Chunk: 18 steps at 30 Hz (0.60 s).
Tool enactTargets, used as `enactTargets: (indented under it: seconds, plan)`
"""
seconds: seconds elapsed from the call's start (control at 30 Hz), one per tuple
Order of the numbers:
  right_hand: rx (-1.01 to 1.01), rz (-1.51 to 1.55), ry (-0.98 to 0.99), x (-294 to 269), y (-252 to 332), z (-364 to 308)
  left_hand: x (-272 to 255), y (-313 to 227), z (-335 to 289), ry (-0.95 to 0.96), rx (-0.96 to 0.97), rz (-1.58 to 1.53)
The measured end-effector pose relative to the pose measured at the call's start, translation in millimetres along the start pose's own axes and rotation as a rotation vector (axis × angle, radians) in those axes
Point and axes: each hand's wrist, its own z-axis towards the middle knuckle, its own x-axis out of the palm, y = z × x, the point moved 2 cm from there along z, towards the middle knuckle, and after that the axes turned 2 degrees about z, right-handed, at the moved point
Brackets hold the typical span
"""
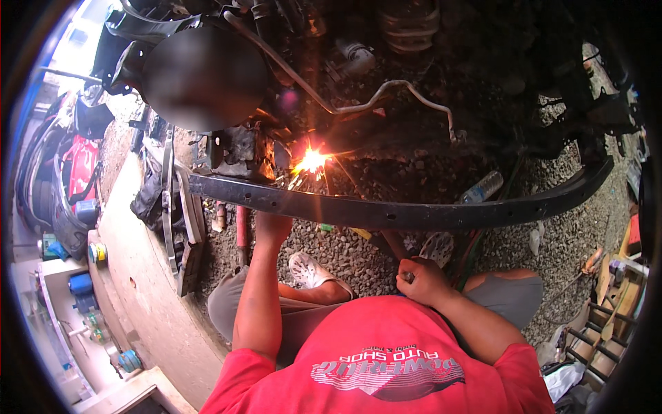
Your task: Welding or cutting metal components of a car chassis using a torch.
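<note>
My left hand (pixel 273 222) reaches up to the dark metal bumper beam (pixel 386 213) crossing in front of me. The beam hides its fingers, so its grip does not show. Behind the beam, bright orange sparks (pixel 312 161) burst beside a rusty, scorched metal bracket (pixel 241 155) at the vehicle's front. What makes the sparks is lost in the glare. Low on the right, my right hand (pixel 422 279) is closed around a brown rod-like handle (pixel 394 244). The handle runs up toward the beam, and its far end cannot be made out.
A blurred round area (pixel 203 79) covers the upper left. Under the vehicle runs a bent metal pipe (pixel 358 107). A clear plastic bottle (pixel 483 188) lies on gravel (pixel 331 252) behind the beam. A red bar (pixel 241 234) stands left; a black rack (pixel 607 331) is at right.
</note>
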Motion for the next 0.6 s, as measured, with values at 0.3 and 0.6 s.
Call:
enactTargets:
  seconds: [0.3, 0.6]
  plan:
    - [0.010, 0.026, 0.027, 0, 4, 2, 4, 6, -2, -0.137, 0.048, -0.101]
    - [-0.019, 0.006, -0.019, 2, 4, 4, 16, 9, -1, -0.115, 0.020, -0.172]
